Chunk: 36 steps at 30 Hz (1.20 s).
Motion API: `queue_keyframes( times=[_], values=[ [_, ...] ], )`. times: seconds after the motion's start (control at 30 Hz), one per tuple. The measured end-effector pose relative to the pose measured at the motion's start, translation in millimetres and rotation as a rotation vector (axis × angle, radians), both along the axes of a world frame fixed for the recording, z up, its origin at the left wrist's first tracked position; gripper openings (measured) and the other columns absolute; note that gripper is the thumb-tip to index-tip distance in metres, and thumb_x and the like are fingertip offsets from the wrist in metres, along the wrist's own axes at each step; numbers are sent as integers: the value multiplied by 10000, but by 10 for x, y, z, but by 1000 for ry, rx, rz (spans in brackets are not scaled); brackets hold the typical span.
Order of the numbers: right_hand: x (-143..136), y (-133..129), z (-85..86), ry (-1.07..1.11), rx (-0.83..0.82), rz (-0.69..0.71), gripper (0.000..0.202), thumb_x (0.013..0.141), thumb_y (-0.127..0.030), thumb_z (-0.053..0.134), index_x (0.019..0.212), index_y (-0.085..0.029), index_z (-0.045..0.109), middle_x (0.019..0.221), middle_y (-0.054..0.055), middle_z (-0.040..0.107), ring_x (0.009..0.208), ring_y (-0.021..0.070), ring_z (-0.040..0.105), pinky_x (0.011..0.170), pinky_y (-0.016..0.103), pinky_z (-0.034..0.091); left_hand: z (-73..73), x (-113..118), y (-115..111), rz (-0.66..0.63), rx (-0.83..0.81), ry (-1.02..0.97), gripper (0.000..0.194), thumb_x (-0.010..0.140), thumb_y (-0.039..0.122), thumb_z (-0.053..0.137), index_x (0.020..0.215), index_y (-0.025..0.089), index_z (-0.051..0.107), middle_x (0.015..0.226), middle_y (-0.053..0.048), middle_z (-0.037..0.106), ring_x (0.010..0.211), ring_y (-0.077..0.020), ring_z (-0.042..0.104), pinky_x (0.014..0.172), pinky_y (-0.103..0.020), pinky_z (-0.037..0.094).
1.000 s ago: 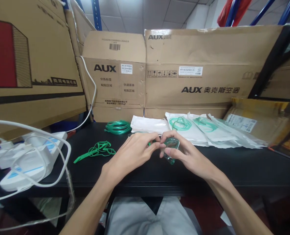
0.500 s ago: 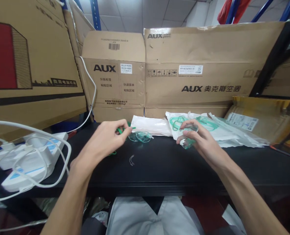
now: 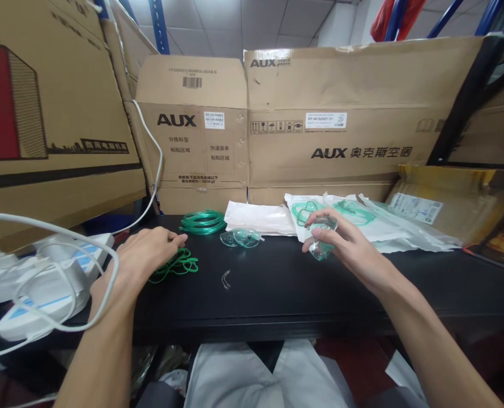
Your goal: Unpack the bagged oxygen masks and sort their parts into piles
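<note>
My right hand [image 3: 337, 235] is closed around a clear, green-tinted oxygen mask [image 3: 322, 252], held above the desk in front of the white packages. My left hand [image 3: 152, 249] is low at the left, over a loose heap of thin green elastic cord [image 3: 182, 263]. Its thumb and index finger are close together; the other fingers are hidden, and whatever they may hold does not show. Beyond the heap lies a coil of green tubing [image 3: 203, 222]. More clear mask pieces [image 3: 241, 238] rest at the centre, with thin bent metal strips [image 3: 225, 279] in front of them.
White packages [image 3: 258, 218] and see-through packs with green tubing [image 3: 349, 212] lie along the back. Cardboard boxes [image 3: 320, 164] wall off the rear. A white power strip [image 3: 56, 289] with looping cables stands at the left, close to my left forearm.
My left hand has moved left and down from the mask pieces to the cord heap; the green cord in its fingers no longer shows there. My right hand keeps hold of the mask, turned slightly.
</note>
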State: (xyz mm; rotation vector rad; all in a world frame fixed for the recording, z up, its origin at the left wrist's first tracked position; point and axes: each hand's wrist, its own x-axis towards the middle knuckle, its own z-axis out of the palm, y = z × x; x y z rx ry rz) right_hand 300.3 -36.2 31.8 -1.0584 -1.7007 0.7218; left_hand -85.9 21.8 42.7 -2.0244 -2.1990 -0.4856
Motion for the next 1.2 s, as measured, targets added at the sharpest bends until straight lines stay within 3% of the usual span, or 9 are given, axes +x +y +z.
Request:
queue_keyframes(
  times=[0.1, 0.17, 0.3, 0.43, 0.6, 0.73, 0.87, 1.07, 1.2],
  values=[
    [-52, -26, 20, -120, 24, -21, 252, 976, -504, 589, 1105, -287, 578, 851, 1, 712, 786, 207, 629, 737, 356, 459, 70, 90, -64, -10, 22, 18, 470, 904, 617, 528, 996, 273, 834, 896, -144, 767, 881, -396, 693, 709, -448, 448],
    [-115, -34, 16, -197, 42, -36, 268, 961, -522, 613, 1086, -287, 586, 921, 7, 710, 809, 206, 635, 738, 349, 475, 114, 256, -142, -118, 82, -24, 457, 921, 607, 520, 1048, 281, 814, 1030, -126, 776, 1025, -404, 677, 804, -452, 462],
    [-275, -8, -78, -265, 141, -25, 307, 905, -512, 703, 1099, -285, 630, 1163, 27, 674, 1034, 228, 644, 921, 369, 484, 126, 860, -404, -548, 55, -313, 479, 968, 649, 473, 1049, 296, 787, 1075, -18, 781, 982, -280, 690, 864, -346, 463],
    [-391, 24, -214, -349, 226, 83, 311, 928, -368, 690, 1223, -276, 660, 1275, 58, 657, 1174, 247, 626, 1038, 403, 461, 11, 1442, -593, -944, -63, -497, 373, 1012, 516, 509, 984, 263, 781, 1033, 30, 774, 938, -190, 675, 836, -269, 445],
    [-381, 1, -202, -258, 157, 60, 639, 896, -470, 732, 1480, -303, 534, 1478, 62, 584, 1334, 270, 551, 1154, 459, 402, -90, 1543, -483, -949, -11, -598, 436, 1050, 483, 446, 895, 197, 737, 851, 8, 706, 818, -166, 607, 759, -275, 416],
    [-321, 24, -142, -126, -19, 140, 599, 974, -547, 591, 1508, -283, 519, 1387, 91, 646, 1077, 250, 685, 923, 439, 565, -58, 1426, -386, -975, 36, -670, 426, 1041, 490, 476, 867, 180, 710, 873, 0, 634, 851, -159, 562, 781, -271, 402],
    [-328, 68, -129, 32, -41, 180, 557, 976, -548, 584, 1430, -226, 613, 1344, 104, 664, 868, 188, 673, 757, 364, 586, -53, 1422, -386, -1006, 10, -744, 434, 1020, 505, 520, 802, 174, 695, 833, 9, 559, 803, -140, 511, 751, -259, 383],
    [-277, 1, -41, -48, -13, 26, 550, 896, -514, 718, 1390, -277, 662, 931, 26, 747, 716, 154, 591, 779, 347, 538, -60, 1426, -407, -997, -154, -919, 402, 1001, 525, 557, 912, 182, 747, 873, 3, 671, 837, -147, 553, 764, -252, 403],
    [-214, -11, -5, -15, -17, 31, 542, 852, -505, 770, 1348, -299, 692, 1204, 42, 748, 804, 172, 656, 799, 348, 557, -29, 1397, -400, -1040, -186, -946, 377, 1016, 474, 555, 915, 183, 773, 888, -5, 720, 829, -135, 585, 737, -231, 433]
  ],
)
